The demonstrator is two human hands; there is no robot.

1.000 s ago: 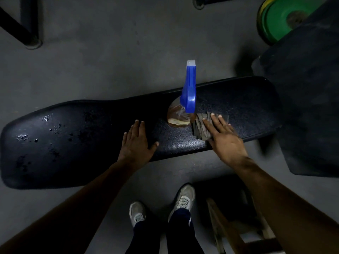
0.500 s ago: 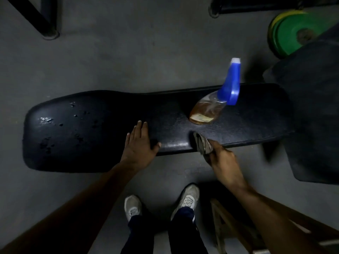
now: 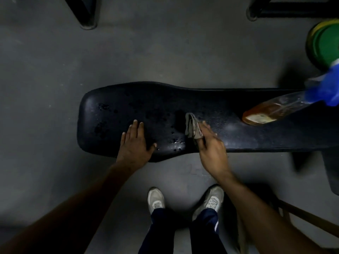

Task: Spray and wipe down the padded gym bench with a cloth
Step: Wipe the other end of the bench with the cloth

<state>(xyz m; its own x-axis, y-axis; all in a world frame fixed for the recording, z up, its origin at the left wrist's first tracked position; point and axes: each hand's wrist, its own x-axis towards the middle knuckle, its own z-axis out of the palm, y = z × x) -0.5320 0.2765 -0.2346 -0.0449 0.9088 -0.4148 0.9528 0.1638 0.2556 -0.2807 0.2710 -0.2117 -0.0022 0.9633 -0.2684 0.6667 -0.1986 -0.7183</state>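
Seen from above: white shoes point(image 3: 185, 199) on the grey floor point(image 3: 165, 52), then the black padded bench point(image 3: 238, 107) running left to right. The left hand point(image 3: 134, 142) lies flat and open on the wet, droplet-speckled end. The right hand point(image 3: 211, 143), its grip closed on a bunched grey cloth point(image 3: 192, 126), presses it mid-bench. Farther right, a spray bottle point(image 3: 275, 110) stands on the pad. Likely risks: a wide rightward stroke could topple the bottle; the bracing palm could slip on the wet vinyl.
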